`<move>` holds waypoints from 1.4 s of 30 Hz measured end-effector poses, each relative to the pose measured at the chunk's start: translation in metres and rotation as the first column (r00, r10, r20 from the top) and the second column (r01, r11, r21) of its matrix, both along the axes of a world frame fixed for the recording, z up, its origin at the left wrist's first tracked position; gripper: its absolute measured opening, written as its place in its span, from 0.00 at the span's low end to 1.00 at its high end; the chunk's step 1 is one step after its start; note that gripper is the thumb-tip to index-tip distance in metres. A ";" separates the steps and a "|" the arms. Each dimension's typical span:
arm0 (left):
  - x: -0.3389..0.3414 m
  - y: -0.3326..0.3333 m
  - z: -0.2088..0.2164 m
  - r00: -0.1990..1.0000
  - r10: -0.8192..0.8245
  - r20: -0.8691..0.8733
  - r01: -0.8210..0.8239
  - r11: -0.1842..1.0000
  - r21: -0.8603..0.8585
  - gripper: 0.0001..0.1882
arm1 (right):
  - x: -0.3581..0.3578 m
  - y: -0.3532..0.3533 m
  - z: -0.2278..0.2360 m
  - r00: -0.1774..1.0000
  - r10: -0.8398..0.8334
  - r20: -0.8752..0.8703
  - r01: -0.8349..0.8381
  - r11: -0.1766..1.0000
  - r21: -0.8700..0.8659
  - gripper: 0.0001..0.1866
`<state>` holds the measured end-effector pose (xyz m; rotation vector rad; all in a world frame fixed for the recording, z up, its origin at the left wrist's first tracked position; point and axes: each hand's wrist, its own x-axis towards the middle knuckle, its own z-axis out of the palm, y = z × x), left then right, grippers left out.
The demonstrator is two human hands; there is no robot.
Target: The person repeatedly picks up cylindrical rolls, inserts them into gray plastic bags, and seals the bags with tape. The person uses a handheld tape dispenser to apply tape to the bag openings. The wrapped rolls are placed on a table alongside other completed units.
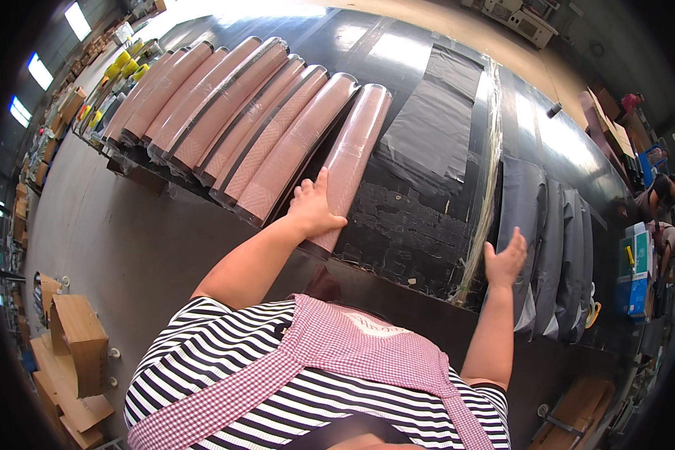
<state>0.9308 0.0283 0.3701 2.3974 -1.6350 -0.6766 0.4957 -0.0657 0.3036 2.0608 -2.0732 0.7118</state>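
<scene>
My left hand [315,208] lies on the near part of a pink rolled mat [358,154] in clear plastic, its fingers spread and its thumb across the roll. This roll is at the right end of a row of similar pink rolls [292,154] with dark edges. Further right, my right hand [507,259] is raised with fingers apart and nothing in it. It is nearest to a dark grey wrapped bundle [523,199], the leftmost of several lying side by side; whether it touches the bundle I cannot tell.
A long black table [397,225] with a worn, taped surface carries the rolls. Dark sheeting [435,112] lies on it, beside a pale strip of strands [490,195]. Cardboard boxes [79,345] stand on the floor at left. Another person [658,199] bends at far right near coloured boxes [639,274].
</scene>
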 end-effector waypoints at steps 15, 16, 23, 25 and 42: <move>-0.061 0.022 -0.019 -0.298 -0.109 -0.948 0.059 0.990 -0.132 0.51 | 0.198 0.033 0.021 -0.413 -0.389 0.823 -0.798 0.590 -0.122 0.33; -0.066 0.018 -0.020 -0.292 -0.111 -0.950 0.069 0.988 -0.137 0.52 | 0.192 0.031 0.018 -0.419 -0.389 0.820 -0.791 0.601 -0.119 0.34; -0.106 0.005 -0.030 0.778 -0.502 -0.378 0.359 0.848 -0.390 0.54 | 0.166 0.035 0.033 0.072 -0.163 0.984 -0.517 0.837 0.177 0.38; -0.104 -0.010 -0.019 0.604 -0.613 -0.510 0.517 0.788 -0.335 0.45 | 0.145 0.039 0.036 -0.011 -0.224 0.975 -0.524 0.831 0.185 0.37; -0.025 -0.255 -0.087 0.313 -0.723 0.616 0.939 0.332 -0.087 0.07 | 0.066 0.152 0.069 0.057 -0.322 0.945 -0.577 0.762 0.294 0.57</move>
